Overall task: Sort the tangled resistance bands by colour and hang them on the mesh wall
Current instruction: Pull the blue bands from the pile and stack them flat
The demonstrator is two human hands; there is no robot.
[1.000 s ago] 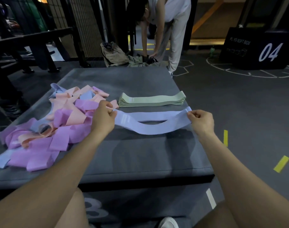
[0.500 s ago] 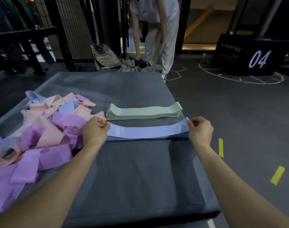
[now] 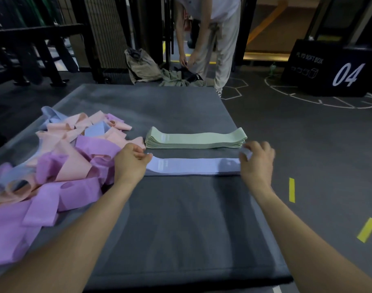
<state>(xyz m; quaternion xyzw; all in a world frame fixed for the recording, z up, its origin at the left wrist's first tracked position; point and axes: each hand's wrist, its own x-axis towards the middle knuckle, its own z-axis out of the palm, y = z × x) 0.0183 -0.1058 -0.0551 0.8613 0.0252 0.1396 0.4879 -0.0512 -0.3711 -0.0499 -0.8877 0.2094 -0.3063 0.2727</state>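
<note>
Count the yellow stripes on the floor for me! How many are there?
2. One yellow stripe lies on the floor right of the gray mat, near the right wrist; the other is closer and further right. More may be hidden.

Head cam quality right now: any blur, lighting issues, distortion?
Head view: right hand motion-blurred at the blue band; left hand sharper. Dim overall, background nearly black. Wide-angle bowing at the mat edges. No glare.
</note>
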